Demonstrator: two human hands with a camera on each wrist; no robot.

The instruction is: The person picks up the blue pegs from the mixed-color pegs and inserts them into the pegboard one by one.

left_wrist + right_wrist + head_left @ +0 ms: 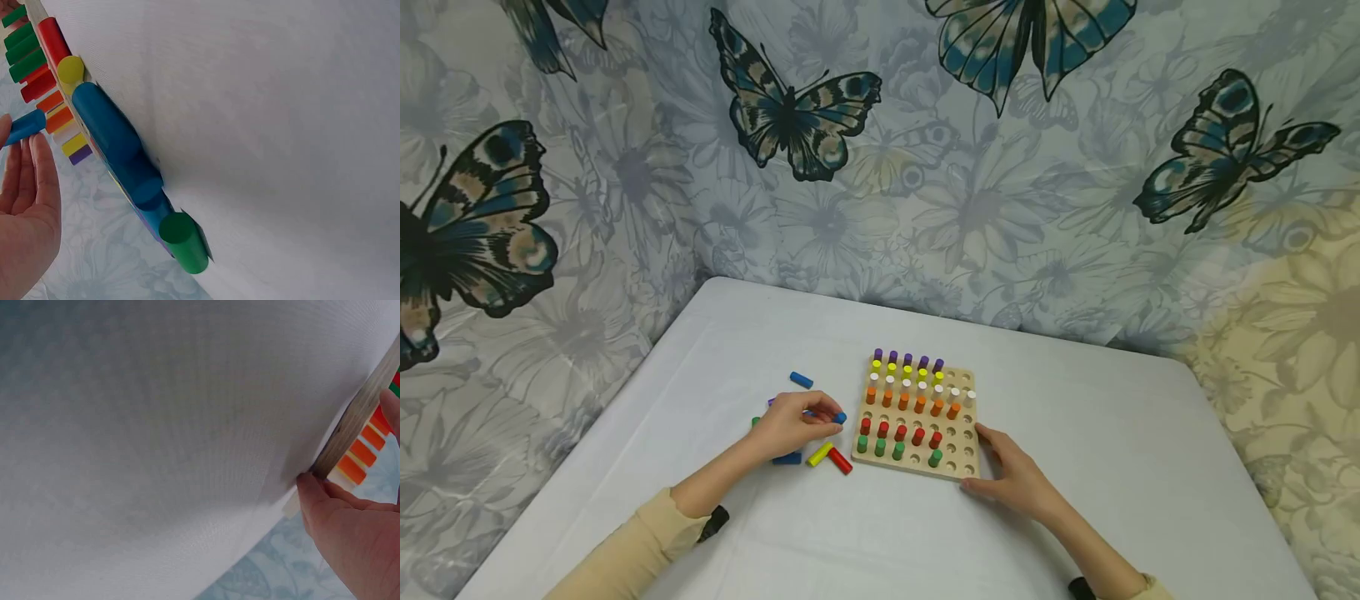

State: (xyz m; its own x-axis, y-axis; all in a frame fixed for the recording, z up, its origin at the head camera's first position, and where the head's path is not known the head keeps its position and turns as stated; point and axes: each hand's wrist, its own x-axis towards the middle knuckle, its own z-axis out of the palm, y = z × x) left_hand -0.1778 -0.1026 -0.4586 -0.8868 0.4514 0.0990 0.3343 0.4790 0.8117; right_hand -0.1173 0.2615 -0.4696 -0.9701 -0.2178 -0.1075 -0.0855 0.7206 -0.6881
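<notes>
My left hand pinches a blue peg between thumb and fingertips, just left of the wooden pegboard. In the left wrist view that blue peg juts out past the fingers. Rows of purple, yellow, white, orange, red and green pegs stand in the board. One row of holes between orange and red has no pegs, and the green row has a gap. My right hand grips the board's near right corner, thumb at the front edge and fingers along the right side.
Left of the board lie loose pegs: a red one, a yellow one, a blue one farther back, and a green one standing out in the left wrist view. The white table meets butterfly-patterned cloth behind.
</notes>
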